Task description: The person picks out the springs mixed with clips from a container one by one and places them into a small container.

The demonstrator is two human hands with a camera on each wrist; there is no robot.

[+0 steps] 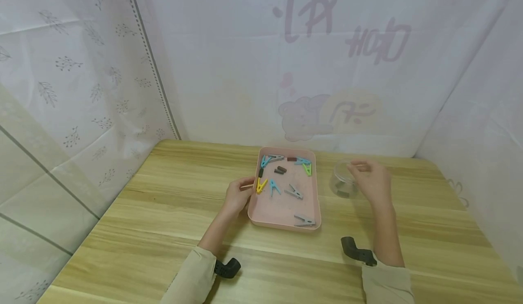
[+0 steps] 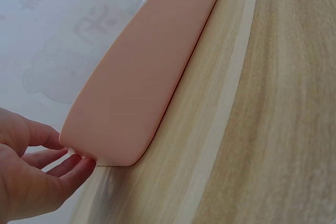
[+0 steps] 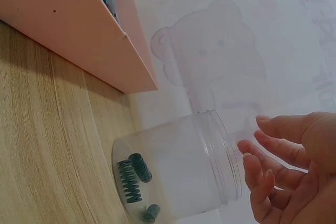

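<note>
A pink tray (image 1: 282,208) holds several plastic clothespins, among them a yellow clothespin (image 1: 261,186), a green clothespin (image 1: 307,170) and a grey clothespin (image 1: 294,192). Dark coil springs (image 1: 280,170) lie among them. At the tray's left side my left hand (image 1: 238,197) holds the rim and wall with thumb and fingertips, seen close in the left wrist view. To the tray's right stands a clear jar (image 3: 173,166) with dark green springs (image 3: 129,181) at its bottom. My right hand (image 1: 372,180) hovers by the jar's mouth, its fingers loosely bent and nothing visible between them.
The wooden table (image 1: 163,213) runs under everything. White printed curtains (image 1: 229,67) hang behind it and along both sides. A black wrist mount (image 1: 229,268) sits on the left forearm and another black mount (image 1: 357,251) on the right.
</note>
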